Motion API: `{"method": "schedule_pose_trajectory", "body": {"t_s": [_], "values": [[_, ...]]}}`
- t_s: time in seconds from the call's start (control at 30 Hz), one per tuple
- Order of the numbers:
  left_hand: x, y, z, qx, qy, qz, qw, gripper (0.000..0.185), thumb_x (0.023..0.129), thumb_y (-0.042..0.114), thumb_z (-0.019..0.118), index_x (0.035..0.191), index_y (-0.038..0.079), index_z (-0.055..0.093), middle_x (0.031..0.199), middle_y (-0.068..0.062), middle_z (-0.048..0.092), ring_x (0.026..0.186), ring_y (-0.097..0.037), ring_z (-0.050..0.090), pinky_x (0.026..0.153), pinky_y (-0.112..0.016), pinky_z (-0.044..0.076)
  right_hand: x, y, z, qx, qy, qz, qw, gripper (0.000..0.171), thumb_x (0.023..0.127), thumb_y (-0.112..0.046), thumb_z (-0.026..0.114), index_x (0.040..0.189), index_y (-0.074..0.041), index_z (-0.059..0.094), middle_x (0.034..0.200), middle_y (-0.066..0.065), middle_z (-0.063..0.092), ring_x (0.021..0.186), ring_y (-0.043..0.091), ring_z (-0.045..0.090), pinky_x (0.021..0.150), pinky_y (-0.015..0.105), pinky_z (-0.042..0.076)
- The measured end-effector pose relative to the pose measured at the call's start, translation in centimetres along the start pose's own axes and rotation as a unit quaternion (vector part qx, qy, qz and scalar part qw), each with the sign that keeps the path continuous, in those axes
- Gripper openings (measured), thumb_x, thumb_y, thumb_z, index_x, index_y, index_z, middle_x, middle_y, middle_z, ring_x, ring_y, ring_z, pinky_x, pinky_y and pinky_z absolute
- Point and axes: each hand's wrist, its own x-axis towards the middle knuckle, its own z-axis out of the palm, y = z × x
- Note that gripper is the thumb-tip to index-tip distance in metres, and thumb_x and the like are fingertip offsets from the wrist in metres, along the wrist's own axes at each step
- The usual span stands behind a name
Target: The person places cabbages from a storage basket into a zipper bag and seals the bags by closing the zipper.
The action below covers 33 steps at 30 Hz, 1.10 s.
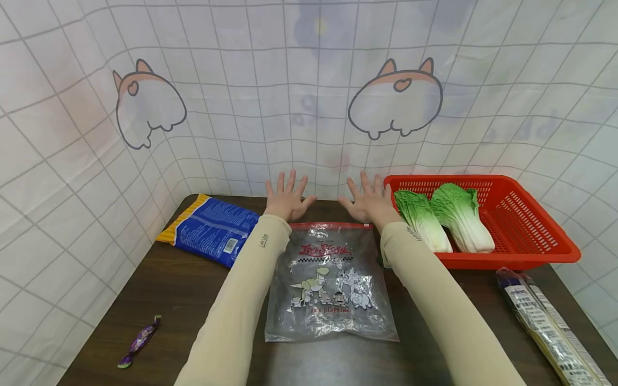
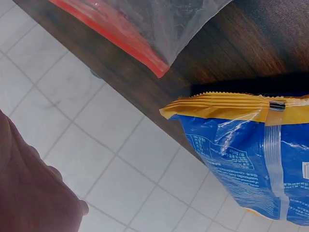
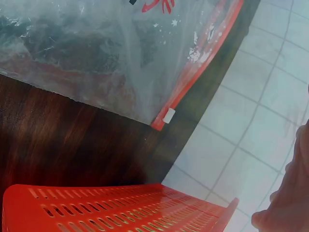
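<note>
Both arms in beige sleeves reach forward over the dark wooden table (image 1: 183, 289). My left hand (image 1: 287, 198) is spread open, fingers straight, above the table's far edge. My right hand (image 1: 368, 199) is open the same way, just left of the red basket (image 1: 531, 225). Neither hand holds anything. Between and below them lies a clear zip bag (image 1: 330, 281) with a red seal and cartoon print, flat on the table; its red seal also shows in the wrist views (image 2: 130, 41) (image 3: 193, 82). Two napa cabbages (image 1: 446, 217) lie in the basket.
A blue and yellow snack packet (image 1: 212, 228) (image 2: 251, 154) lies at the far left. A small purple wrapped candy (image 1: 140, 340) sits near the front left edge. A long clear packet (image 1: 545, 321) lies at the right. A gridded white cloth with cartoon prints (image 1: 309, 107) walls the table.
</note>
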Motion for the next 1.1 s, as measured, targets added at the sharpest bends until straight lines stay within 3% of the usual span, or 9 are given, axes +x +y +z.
{"method": "schedule_pose_trajectory", "body": {"t_s": [0.13,0.23,0.47,0.67,0.9,1.1], "values": [[0.7,-0.1,0.6,0.01,-0.002,0.012,0.9999,0.071,0.1,0.062,0.02,0.159,0.026,0.002,0.163,-0.008,-0.007,0.148,-0.034,-0.009,0.112,-0.064,-0.004,-0.3,-0.3,-0.1,-0.014,0.001,0.0,1.0,0.073,0.1,-0.06,0.028,0.159,-0.021,0.009,0.163,0.015,-0.007,0.145,0.046,-0.008,0.113,0.063,-0.001],[1.0,-0.1,1.4,-0.002,-0.01,0.039,0.9992,0.071,0.101,0.061,0.024,0.159,0.025,0.006,0.164,-0.009,-0.003,0.149,-0.034,-0.004,0.114,-0.061,0.0,-0.8,-1.0,-0.2,-0.026,0.006,-0.009,1.0,0.071,0.1,-0.052,0.04,0.158,-0.017,0.019,0.163,0.017,0.001,0.146,0.046,0.0,0.114,0.062,0.003],[-0.1,0.1,3.8,-0.079,-0.017,0.099,0.9918,0.061,0.1,0.048,0.049,0.15,0.015,0.041,0.159,-0.015,0.024,0.146,-0.037,0.018,0.115,-0.055,0.017,-2.8,-2.7,2.0,-0.032,0.034,-0.074,0.996,0.063,0.099,-0.036,0.054,0.152,-0.008,0.036,0.155,0.021,0.028,0.141,0.042,0.027,0.113,0.055,0.024],[-0.6,0.2,5.9,-0.163,-0.032,0.101,0.9808,0.046,0.095,0.034,0.065,0.133,0.009,0.06,0.154,-0.016,0.034,0.145,-0.041,0.021,0.115,-0.055,0.019,-4.7,-3.1,4.6,-0.001,0.026,-0.115,0.993,0.06,0.097,-0.032,0.058,0.149,-0.007,0.041,0.151,0.022,0.036,0.138,0.041,0.035,0.107,0.056,0.033],[-1.0,-0.1,7.2,-0.243,-0.003,0.096,0.9652,0.038,0.09,0.023,0.072,0.122,0.005,0.066,0.147,-0.016,0.046,0.14,-0.035,0.034,0.114,-0.056,0.019,-5.8,-2.4,6.7,0.047,0.041,-0.116,0.991,0.054,0.097,-0.03,0.06,0.146,-0.01,0.046,0.145,0.016,0.045,0.131,0.038,0.045,0.099,0.057,0.042],[-1.0,0.1,8.2,-0.27,0.033,0.094,0.9578,0.016,0.087,0.015,0.074,0.102,0.009,0.07,0.115,-0.008,0.067,0.112,-0.026,0.06,0.113,-0.053,0.024,-6.1,-1.6,8.1,0.097,0.048,-0.11,0.988,0.053,0.099,-0.027,0.058,0.146,-0.006,0.045,0.143,0.019,0.047,0.127,0.039,0.048,0.1,0.055,0.042]]}}
